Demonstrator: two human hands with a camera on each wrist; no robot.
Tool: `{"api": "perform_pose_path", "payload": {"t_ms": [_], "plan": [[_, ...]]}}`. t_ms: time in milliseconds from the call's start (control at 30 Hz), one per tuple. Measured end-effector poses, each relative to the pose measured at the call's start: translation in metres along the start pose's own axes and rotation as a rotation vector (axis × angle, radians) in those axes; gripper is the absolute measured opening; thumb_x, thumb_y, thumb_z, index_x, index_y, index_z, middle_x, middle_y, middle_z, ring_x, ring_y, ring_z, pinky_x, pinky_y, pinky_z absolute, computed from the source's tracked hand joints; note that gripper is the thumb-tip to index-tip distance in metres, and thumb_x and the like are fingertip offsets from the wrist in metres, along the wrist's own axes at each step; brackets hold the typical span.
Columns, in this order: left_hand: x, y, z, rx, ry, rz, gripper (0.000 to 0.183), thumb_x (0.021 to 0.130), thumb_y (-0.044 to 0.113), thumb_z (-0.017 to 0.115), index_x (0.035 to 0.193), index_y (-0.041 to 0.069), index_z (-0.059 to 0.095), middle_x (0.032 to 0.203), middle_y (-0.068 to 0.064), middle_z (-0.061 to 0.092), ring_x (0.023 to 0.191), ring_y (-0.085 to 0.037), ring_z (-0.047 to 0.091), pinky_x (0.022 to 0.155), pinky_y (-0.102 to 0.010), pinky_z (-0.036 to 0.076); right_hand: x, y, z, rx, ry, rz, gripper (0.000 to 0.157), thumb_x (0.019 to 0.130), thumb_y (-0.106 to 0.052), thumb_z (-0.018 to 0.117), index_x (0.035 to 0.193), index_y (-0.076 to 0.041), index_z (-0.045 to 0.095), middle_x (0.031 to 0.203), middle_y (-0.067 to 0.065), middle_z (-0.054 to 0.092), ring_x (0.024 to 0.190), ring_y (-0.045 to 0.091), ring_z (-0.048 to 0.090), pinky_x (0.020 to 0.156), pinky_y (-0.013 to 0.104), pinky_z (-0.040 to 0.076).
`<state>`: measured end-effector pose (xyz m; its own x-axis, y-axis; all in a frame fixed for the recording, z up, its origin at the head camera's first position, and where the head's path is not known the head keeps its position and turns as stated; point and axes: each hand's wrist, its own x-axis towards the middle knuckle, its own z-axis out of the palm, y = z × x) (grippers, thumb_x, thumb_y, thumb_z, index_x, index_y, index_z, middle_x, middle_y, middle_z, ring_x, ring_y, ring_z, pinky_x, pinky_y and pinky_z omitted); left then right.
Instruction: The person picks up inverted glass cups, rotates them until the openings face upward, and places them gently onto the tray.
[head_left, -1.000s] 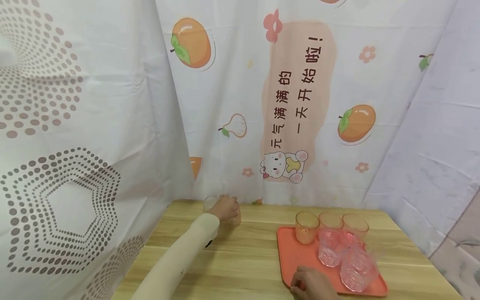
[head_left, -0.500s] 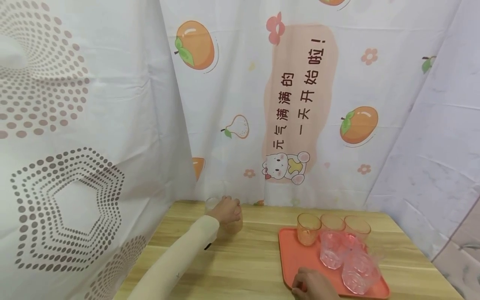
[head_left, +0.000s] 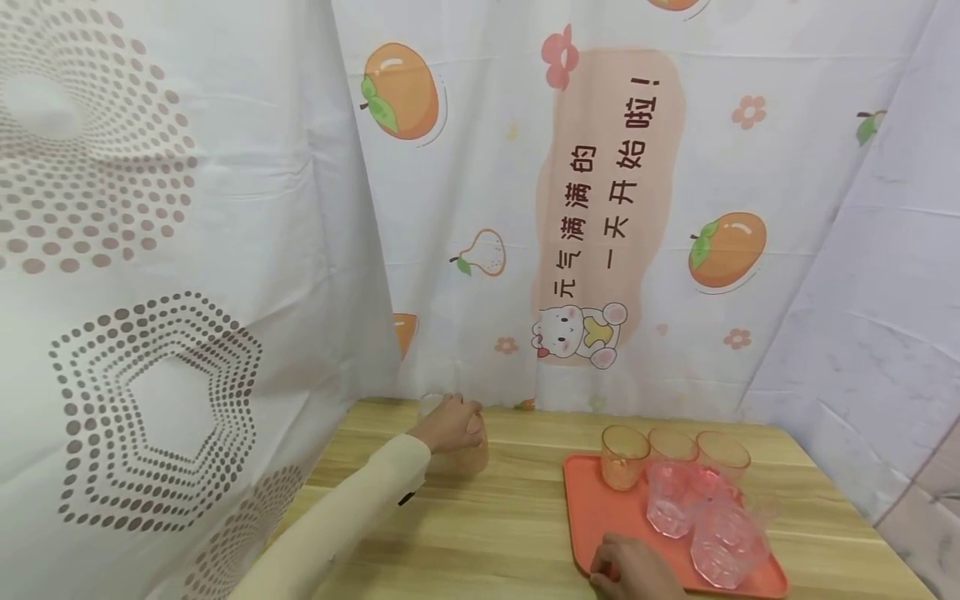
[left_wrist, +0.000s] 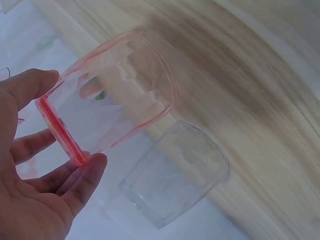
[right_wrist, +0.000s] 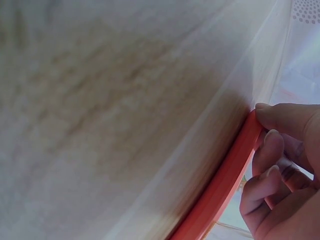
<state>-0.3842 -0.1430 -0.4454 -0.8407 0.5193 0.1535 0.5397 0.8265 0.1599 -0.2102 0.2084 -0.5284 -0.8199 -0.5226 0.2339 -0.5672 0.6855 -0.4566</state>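
My left hand (head_left: 452,423) grips a clear pinkish-red cup (left_wrist: 115,90) by its base, thumb on one side and fingers on the other. The cup is upside down, its rim towards the wooden table (head_left: 450,533). Close beside it stands a colourless clear cup (left_wrist: 177,172), also upside down and partly behind my hand in the head view. My right hand (head_left: 633,567) is at the near left corner of a red tray (head_left: 603,521). Its thumb and curled index finger pinch the tray's rim (right_wrist: 225,185), as the right wrist view shows.
An orange cup (head_left: 625,458) and two pinkish cups (head_left: 671,446) stand along the tray's far side. Several pink faceted cups (head_left: 723,542) crowd its right half. A printed curtain (head_left: 480,333) hangs right behind the table's far edge.
The left hand and its cup have come slightly nearer to me and a little left relative to the table. The right hand stays at the tray's corner. The head view has shifted slightly.
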Motion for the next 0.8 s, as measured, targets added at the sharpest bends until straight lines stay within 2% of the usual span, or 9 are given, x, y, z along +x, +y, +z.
{"api": "perform_pose_path", "payload": {"t_ms": [300, 433, 633, 800], "plan": [[-0.017, 0.010, -0.006, -0.005, -0.026, -0.009, 0.052, 0.091, 0.038, 0.075, 0.134, 0.011, 0.064, 0.125, -0.010, 0.064, 0.117, -0.030, 0.056, 0.090, -0.044, 0.053, 0.000, 0.001, 0.000, -0.010, -0.002, -0.013, 0.020, 0.083, -0.017, 0.085, 0.075, -0.027, 0.069, 0.077, -0.022, 0.049, 0.066, -0.006, 0.047, 0.055, 0.022, 0.042], [-0.022, 0.020, -0.009, -0.009, -0.015, 0.007, 0.049, 0.091, 0.040, 0.074, 0.132, 0.014, 0.066, 0.124, -0.009, 0.065, 0.117, -0.029, 0.057, 0.087, -0.046, 0.054, 0.000, 0.001, 0.000, 0.002, -0.013, 0.007, 0.020, 0.083, -0.019, 0.084, 0.075, -0.027, 0.068, 0.076, -0.022, 0.048, 0.065, -0.006, 0.045, 0.054, 0.023, 0.040], [-0.027, 0.029, -0.012, -0.047, 0.005, 0.045, 0.049, 0.092, 0.040, 0.074, 0.131, 0.012, 0.066, 0.124, -0.008, 0.065, 0.119, -0.029, 0.056, 0.093, -0.046, 0.051, 0.000, 0.001, -0.001, 0.002, -0.018, 0.016, 0.020, 0.084, -0.020, 0.085, 0.076, -0.027, 0.068, 0.075, -0.021, 0.047, 0.064, -0.005, 0.045, 0.053, 0.024, 0.039], [-0.032, 0.034, -0.011, -0.078, -0.018, 0.051, 0.047, 0.091, 0.039, 0.077, 0.130, 0.014, 0.066, 0.125, -0.009, 0.062, 0.116, -0.027, 0.055, 0.089, -0.042, 0.052, 0.000, 0.002, 0.000, 0.002, -0.015, 0.012, 0.020, 0.083, -0.019, 0.085, 0.075, -0.027, 0.068, 0.075, -0.022, 0.047, 0.064, -0.006, 0.044, 0.053, 0.023, 0.039]]}}
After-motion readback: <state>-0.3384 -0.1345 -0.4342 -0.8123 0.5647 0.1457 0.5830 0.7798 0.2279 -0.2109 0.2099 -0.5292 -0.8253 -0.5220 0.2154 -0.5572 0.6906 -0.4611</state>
